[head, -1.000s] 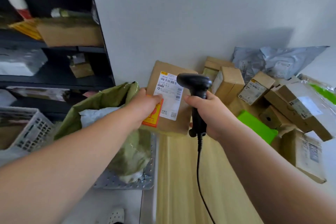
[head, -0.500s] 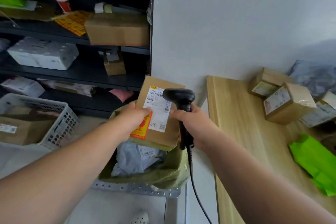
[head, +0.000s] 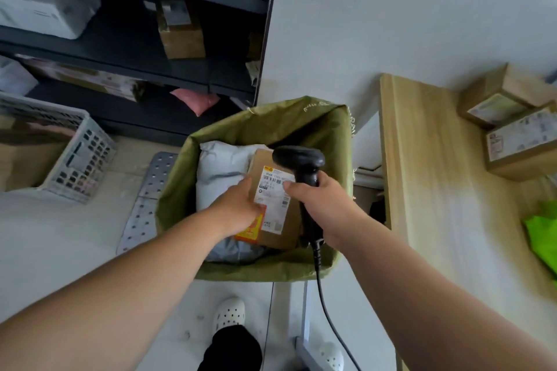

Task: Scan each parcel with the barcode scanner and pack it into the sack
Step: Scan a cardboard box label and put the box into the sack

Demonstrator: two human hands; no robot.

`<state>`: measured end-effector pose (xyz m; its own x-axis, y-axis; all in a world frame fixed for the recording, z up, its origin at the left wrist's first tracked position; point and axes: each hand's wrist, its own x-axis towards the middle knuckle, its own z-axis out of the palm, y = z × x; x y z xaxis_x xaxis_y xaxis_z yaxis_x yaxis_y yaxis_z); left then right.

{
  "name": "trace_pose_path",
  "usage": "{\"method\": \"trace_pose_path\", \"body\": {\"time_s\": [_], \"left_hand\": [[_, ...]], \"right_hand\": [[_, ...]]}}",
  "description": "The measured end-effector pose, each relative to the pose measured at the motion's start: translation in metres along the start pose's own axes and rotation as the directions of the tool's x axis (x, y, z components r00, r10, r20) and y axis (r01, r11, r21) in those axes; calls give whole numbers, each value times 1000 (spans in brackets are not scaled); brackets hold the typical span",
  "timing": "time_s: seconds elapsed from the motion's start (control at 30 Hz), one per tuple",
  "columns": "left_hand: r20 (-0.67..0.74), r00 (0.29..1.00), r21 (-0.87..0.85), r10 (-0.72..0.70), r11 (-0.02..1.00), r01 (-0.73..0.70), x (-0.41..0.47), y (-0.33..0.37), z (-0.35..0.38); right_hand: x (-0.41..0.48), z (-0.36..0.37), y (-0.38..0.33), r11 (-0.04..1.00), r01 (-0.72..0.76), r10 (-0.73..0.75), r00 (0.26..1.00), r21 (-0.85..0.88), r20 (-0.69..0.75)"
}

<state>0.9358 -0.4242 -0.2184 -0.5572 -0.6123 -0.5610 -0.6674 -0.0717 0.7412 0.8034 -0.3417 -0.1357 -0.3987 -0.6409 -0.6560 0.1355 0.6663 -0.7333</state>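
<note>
While the parcel sits inside the mouth of the green sack, label side up and over a grey mailer bag, the left hand holds it by its left edge. The thumb lies on the labelled face and the other fingers are hidden beneath the cardboard. Whether the parcel rests on the mailer or hangs just above it, I cannot tell. Just beside it, the right hand has its fingers wrapped tight round the handle of the barcode scanner, with the thumb tip at the label's right edge and the scanner head above the parcel's far end. A black cable trails from the handle over the sack's near rim. Further boxes stand on the wooden table to the right.
</note>
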Motion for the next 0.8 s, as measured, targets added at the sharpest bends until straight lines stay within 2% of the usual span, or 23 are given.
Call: {"method": "trace_pose_path", "body": {"time_s": [0.07, 0.13, 0.2, 0.4, 0.67, 0.8], "left_hand": [[67, 997, 305, 38, 951, -57, 5, -10, 5], [102, 993, 651, 58, 751, -111, 10, -16, 9], [167, 982, 805, 88, 563, -188, 13, -19, 13], [247, 965, 913, 85, 313, -262, 37, -9, 22], [250, 968, 944, 7, 219, -245, 69, -15, 57], [254, 966, 947, -42, 216, -239, 78, -21, 72]], "right_hand": [[-1, -3, 1, 1000, 4, -4, 1000, 0, 4], [-2, -8, 2, 1000, 3, -3, 1000, -4, 3], [-2, -12, 2, 1000, 6, -6, 1000, -21, -1], [4, -16, 0, 992, 56, -60, 998, -110, -34], [16, -21, 6, 988, 68, -79, 994, -139, -78], [19, -30, 11, 990, 57, -68, 994, -126, -87]]}}
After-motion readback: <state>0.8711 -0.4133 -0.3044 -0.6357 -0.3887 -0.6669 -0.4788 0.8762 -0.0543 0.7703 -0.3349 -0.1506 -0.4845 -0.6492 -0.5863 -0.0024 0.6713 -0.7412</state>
